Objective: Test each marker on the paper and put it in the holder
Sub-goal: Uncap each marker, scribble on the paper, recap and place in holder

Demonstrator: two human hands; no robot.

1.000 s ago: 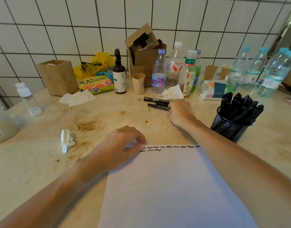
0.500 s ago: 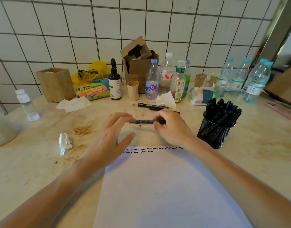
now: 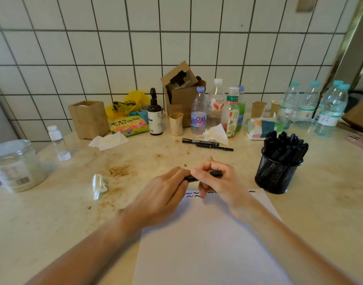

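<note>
A black marker [image 3: 216, 174] lies level between both hands, just above the top edge of the white paper [image 3: 207, 243]. My left hand [image 3: 162, 194] grips its left end and my right hand [image 3: 219, 182] wraps its middle; most of the barrel is hidden. Short black squiggles [image 3: 252, 191] run along the paper's top in two rows. The black mesh holder [image 3: 276, 175], packed with several black markers, stands right of the hands. Two more black markers [image 3: 207, 144] lie on the counter further back.
Along the tiled wall stand several bottles [image 3: 199, 112], a cardboard box [image 3: 180, 89], paper cups, a tissue pack [image 3: 262, 128] and a wooden box [image 3: 89, 118]. A jar [image 3: 14, 165] sits at far left, a crumpled tissue [image 3: 99, 185] left of the hands.
My right hand took one marker from the group at the back and brought it toward the paper. My left hand left the paper's corner and closed on the marker's left end.
</note>
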